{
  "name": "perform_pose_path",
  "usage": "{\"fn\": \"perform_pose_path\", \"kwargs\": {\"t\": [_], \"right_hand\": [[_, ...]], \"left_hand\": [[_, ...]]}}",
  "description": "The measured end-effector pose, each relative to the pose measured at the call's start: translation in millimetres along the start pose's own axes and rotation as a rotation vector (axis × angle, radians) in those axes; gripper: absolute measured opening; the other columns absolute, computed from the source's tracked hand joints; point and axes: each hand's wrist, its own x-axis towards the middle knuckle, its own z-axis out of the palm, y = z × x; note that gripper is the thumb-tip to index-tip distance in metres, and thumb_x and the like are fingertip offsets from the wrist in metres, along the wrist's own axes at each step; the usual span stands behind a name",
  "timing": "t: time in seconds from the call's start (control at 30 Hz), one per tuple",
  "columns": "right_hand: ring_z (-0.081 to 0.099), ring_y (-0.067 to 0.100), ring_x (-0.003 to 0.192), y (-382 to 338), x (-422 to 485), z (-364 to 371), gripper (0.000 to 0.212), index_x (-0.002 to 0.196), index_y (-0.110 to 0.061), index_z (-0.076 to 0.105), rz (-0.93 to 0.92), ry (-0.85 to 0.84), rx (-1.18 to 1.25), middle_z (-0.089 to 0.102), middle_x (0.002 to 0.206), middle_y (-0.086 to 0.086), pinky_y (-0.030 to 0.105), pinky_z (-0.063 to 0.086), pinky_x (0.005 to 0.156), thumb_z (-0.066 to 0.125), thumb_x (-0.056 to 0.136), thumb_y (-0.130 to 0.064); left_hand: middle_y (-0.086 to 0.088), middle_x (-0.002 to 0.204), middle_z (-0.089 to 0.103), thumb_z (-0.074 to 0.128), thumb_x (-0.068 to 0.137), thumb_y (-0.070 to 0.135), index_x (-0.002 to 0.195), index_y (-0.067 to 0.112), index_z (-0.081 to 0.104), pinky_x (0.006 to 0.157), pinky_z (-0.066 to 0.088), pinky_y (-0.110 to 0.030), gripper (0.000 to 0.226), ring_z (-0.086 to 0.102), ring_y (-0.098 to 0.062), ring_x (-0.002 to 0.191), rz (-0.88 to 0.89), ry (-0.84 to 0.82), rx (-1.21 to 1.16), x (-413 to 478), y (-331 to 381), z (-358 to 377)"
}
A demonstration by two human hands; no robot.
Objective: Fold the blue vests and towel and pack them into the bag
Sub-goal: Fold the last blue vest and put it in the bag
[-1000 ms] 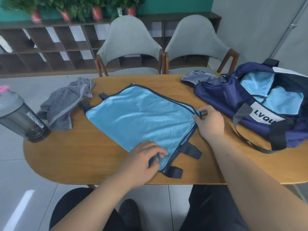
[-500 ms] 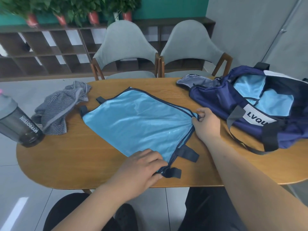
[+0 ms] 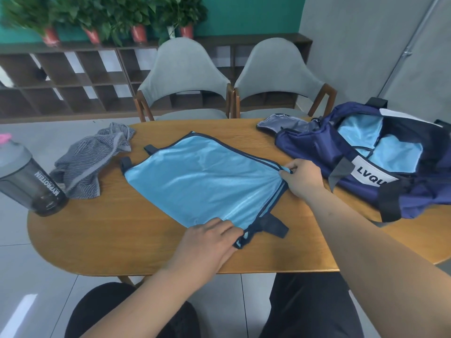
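**Head view: one blue vest held flat at two corners, beside one open bag**

Head camera, looking forward and down. One oval wooden table [image 3: 109, 235] carries all the task items.

One blue vest [image 3: 207, 181] lies spread flat at the table's centre. It is light blue with a dark trim, and four dark tabs show at its edges: two on the far left and two at the near right.

The left hand [image 3: 210, 242] rests on the near corner of the vest, its fingers closed on the bunched trim there. The right hand [image 3: 303, 178] pinches the right corner of the vest between thumb and forefinger, and the cloth is drawn taut between the two hands.

One navy bag [image 3: 317, 147] lies on the right of the table, just beside the right hand. It is unzipped and bears a white label reading "LVQU". Light-blue cloth [image 3: 390, 154] shows inside it in two patches; how many pieces these are cannot be told.

One grey striped towel [image 3: 92, 162] lies crumpled on the far left of the table, apart from the vest. One dark shaker bottle [image 3: 26, 179] stands at the left end, next to the towel.

Two grey chairs [image 3: 185, 69] stand behind the table. One long open shelf [image 3: 73, 81] runs along the wall behind the chairs, with a row of blurred potted plants [image 3: 139, 34] on it.
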Motion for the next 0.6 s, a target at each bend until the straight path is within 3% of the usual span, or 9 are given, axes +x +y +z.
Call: {"fn": "perform_pose_path", "kwargs": {"t": [0.13, 0.3, 0.43, 0.6], "right_hand": [[0.063, 0.01, 0.079, 0, -2, -10, 0.012, 0.094, -0.022, 0.071, -0.008, -0.013, 0.055, 0.068, 0.083, -0.005, 0.024, 0.045, 0.061, 0.08, 0.089, -0.028], [0.073, 0.021, 0.086, 0, -1, -24, 0.007, 0.092, -0.018, 0.074, 0.1, -0.05, 0.289, 0.073, 0.089, 0.005, 0.039, 0.066, 0.072, 0.079, 0.088, -0.015], [0.072, 0.024, 0.089, -2, -1, -37, 0.008, 0.091, -0.013, 0.073, 0.099, -0.047, 0.331, 0.07, 0.089, 0.008, 0.041, 0.066, 0.067, 0.077, 0.087, -0.008], [0.076, 0.028, 0.086, -2, 2, -51, 0.017, 0.097, -0.013, 0.071, 0.172, -0.126, 0.305, 0.07, 0.103, 0.012, 0.043, 0.066, 0.069, 0.083, 0.085, -0.011]], "left_hand": [[0.014, 0.096, 0.069, 0.063, 0.098, 0.038, 0.112, 0.027, 0.067, 0.055, 0.051, -0.028, 0.018, 0.067, -0.012, 0.083, -0.131, 0.079, -0.082, -1, 5, 1], [0.02, 0.11, 0.062, 0.068, 0.097, 0.028, 0.123, 0.032, 0.06, 0.07, 0.051, -0.032, 0.027, 0.062, -0.007, 0.087, -0.342, 0.11, -0.327, 0, 15, -6], [0.02, 0.106, 0.061, 0.07, 0.095, 0.022, 0.115, 0.032, 0.064, 0.08, 0.051, -0.031, 0.023, 0.061, -0.007, 0.096, -0.414, 0.189, -0.521, 5, 21, -12], [0.017, 0.099, 0.067, 0.077, 0.09, 0.012, 0.101, 0.034, 0.067, 0.079, 0.046, -0.019, 0.027, 0.062, -0.013, 0.092, -0.479, 0.273, -0.678, 12, 35, -26]]}}
